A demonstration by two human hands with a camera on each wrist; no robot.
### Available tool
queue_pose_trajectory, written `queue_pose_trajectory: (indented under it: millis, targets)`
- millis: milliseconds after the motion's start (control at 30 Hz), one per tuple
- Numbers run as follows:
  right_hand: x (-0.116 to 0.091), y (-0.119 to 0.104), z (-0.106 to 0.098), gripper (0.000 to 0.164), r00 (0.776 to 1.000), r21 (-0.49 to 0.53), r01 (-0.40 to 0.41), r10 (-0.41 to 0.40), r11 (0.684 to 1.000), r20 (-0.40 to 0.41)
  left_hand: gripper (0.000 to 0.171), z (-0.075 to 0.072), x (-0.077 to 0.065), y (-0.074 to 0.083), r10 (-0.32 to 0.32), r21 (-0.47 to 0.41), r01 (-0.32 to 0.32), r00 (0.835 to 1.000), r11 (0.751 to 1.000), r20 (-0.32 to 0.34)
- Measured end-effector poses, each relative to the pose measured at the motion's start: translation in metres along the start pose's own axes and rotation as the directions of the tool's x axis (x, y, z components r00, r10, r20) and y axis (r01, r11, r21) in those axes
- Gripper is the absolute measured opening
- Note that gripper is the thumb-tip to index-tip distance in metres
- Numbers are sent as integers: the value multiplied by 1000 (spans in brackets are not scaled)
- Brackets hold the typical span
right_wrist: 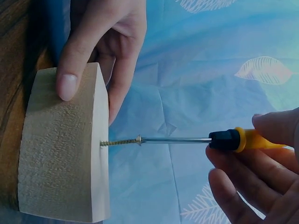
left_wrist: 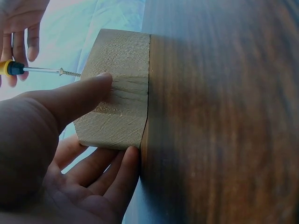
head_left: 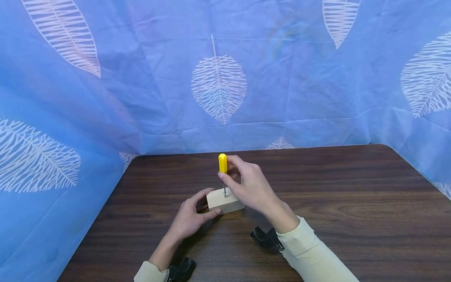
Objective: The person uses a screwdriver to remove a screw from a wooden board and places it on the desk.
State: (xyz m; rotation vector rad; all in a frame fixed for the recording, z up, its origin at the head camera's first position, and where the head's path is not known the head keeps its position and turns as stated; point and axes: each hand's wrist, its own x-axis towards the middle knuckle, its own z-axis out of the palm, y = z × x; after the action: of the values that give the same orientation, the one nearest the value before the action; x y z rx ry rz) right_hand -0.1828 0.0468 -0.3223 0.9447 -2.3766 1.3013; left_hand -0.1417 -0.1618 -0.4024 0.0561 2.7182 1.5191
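A pale wooden block [head_left: 225, 205] rests on the brown table. My left hand [head_left: 188, 217] grips its left end, thumb on the near side and fingers round the far side. A screw [right_wrist: 120, 142] stands in the block's top face, most of its thread showing above the wood. The tip of a screwdriver [right_wrist: 177, 140] meets the screw head, shaft in line with the screw. My right hand [head_left: 251, 184] holds the yellow handle [head_left: 222, 162] between thumb and fingers, above the block. In the left wrist view the block's side [left_wrist: 121, 88] shows the left thumb pressed on it.
The dark wood-grain table [head_left: 352, 203] stretches out on both sides of the block. Behind and beside it hangs a blue cloth [head_left: 158, 78] with white leaf prints. Black wrist devices [head_left: 266, 237] sit below both cream sleeves [head_left: 310, 250].
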Motion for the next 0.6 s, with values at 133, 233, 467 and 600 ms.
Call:
queue_pose_trajectory:
  millis: [133,233,467,600]
  targets:
    - [-1,0,0,37,1000,4,-3,3,1000,-2,60,0,-1,-1,1,2,-1,1000,1000,-3]
    - [-1,0,0,31,1000,12,-1,1,1000,0,61,0,0,-1,1,5,-1,1000,1000,-5]
    - [0,-2,-2,27,999,21,-19,19,1000,35,61,0,0,-1,4,0,-4,1000,1000,-3]
    - [0,-2,-2,28,999,11,-40,40,999,30,61,0,0,-1,1,-4,-1,1000,1000,2]
